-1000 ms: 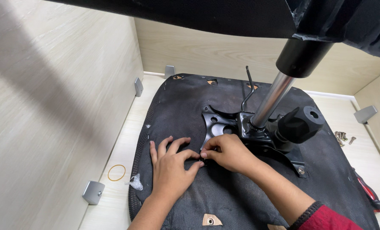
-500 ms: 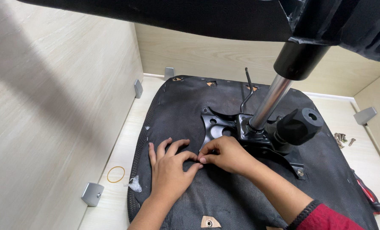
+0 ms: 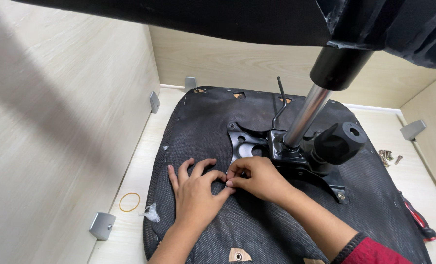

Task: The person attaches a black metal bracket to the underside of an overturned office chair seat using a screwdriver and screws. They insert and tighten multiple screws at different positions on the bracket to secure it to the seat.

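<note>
An upturned office chair seat (image 3: 203, 122), covered in black fabric, lies on a pale wooden surface. A black metal mounting plate (image 3: 250, 142) with a chrome gas cylinder (image 3: 306, 115) and a round black knob (image 3: 342, 142) sits on its middle. My left hand (image 3: 196, 193) rests flat on the fabric, fingers spread, just in front of the plate's near left corner. My right hand (image 3: 254, 178) pinches something small at that corner, thumb and fingertips together; the item itself is hidden by my fingers.
Pale wooden walls enclose the seat on three sides, with grey metal brackets (image 3: 102, 225) at their base. A rubber band (image 3: 129, 201) lies at the left. Loose screws (image 3: 388, 157) and a red-handled screwdriver (image 3: 418, 220) lie at the right. The chair base looms overhead.
Both hands stay at the plate's near left corner. The view has shifted only slightly.
</note>
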